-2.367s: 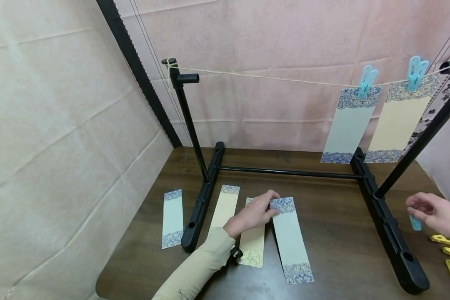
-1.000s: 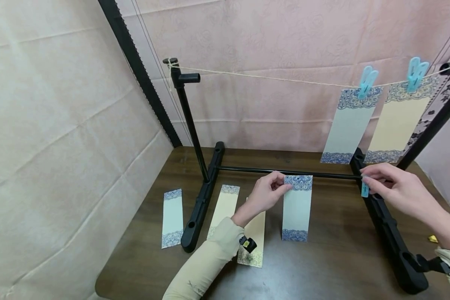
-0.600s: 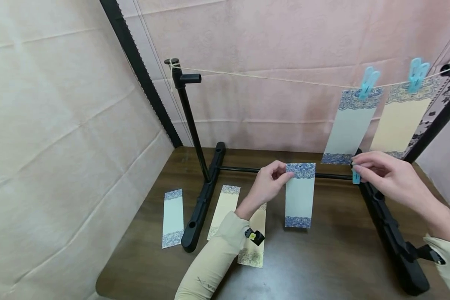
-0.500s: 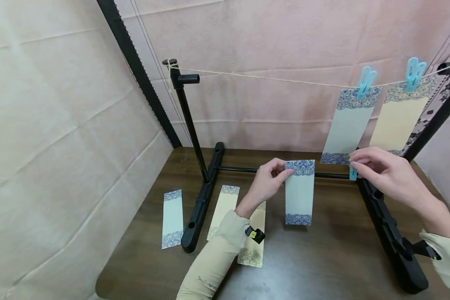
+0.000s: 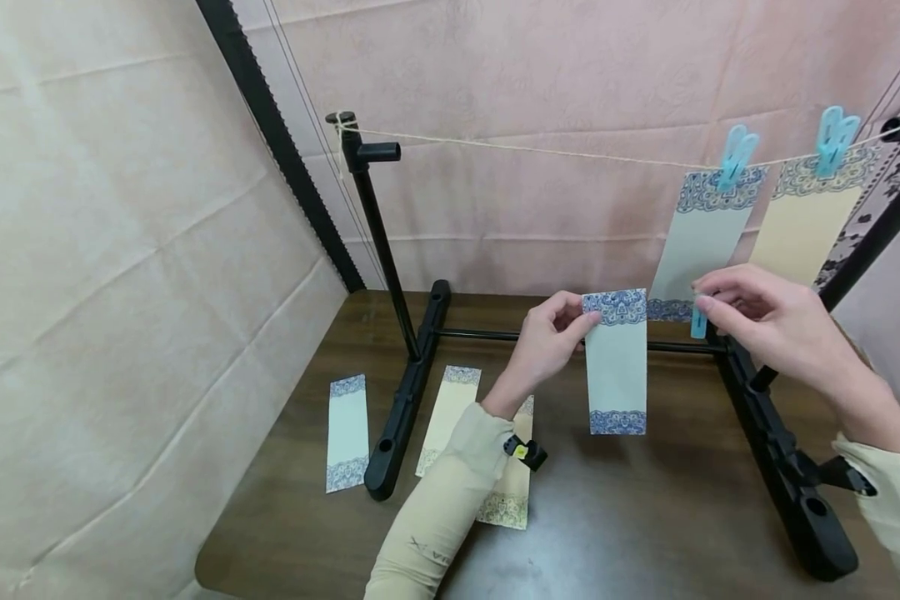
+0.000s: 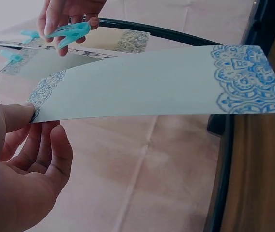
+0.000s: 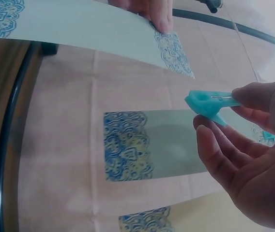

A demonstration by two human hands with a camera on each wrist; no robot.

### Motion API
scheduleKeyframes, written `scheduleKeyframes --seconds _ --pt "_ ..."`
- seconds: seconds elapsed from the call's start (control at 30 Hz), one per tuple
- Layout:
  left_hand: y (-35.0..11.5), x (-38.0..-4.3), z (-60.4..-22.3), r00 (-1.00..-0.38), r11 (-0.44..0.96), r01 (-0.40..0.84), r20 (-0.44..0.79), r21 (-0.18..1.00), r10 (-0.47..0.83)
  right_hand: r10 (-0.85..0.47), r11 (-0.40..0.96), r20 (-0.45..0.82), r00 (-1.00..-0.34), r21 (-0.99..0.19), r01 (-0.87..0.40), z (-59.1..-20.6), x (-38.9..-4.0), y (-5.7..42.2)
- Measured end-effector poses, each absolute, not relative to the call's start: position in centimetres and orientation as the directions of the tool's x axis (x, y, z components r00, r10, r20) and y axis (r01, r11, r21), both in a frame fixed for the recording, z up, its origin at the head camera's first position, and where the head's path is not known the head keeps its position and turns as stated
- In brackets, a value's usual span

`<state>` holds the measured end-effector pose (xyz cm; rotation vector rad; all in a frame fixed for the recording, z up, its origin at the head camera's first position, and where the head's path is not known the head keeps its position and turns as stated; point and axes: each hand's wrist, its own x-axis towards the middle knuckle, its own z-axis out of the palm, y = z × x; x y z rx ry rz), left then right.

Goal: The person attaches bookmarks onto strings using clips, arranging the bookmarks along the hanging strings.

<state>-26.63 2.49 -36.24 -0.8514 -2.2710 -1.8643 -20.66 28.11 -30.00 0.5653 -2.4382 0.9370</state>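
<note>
My left hand (image 5: 547, 340) pinches a pale blue paper strip (image 5: 617, 367) by its upper left corner, between thumb and fingers. The strip has blue lace-pattern bands at both ends and hangs above the table. To its right, my right hand (image 5: 776, 325) holds a light blue clothespin (image 7: 207, 101) by its handles, thumb on one side and fingers on the other. Behind the hands a string (image 5: 532, 148) carries another pale blue strip (image 5: 705, 242) and a cream strip (image 5: 806, 229), each fastened by a blue clothespin (image 5: 737, 158).
A black stand (image 5: 381, 250) bears the string, with a low crossbar (image 5: 480, 334) near the tabletop (image 5: 285, 517). On the table lie a small pale blue strip (image 5: 347, 433), a cream strip (image 5: 450, 408) and a second cream strip (image 5: 504, 510), partly hidden by the left sleeve.
My left hand has lifted the pale blue strip off the table and moved it up and right. The right hand has brought the clothespin from the table's right side up toward the strip.
</note>
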Motion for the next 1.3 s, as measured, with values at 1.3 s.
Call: scheduleKeyframes --seconds 1.3 --pt "3.0 -26.9 -27.7 -0.814 0.157 0.509 0.413 0.847 0.409 -0.255 0.557 0.727 -0.637 -0.428 -0.712 -22.0 -22.2 25.6"
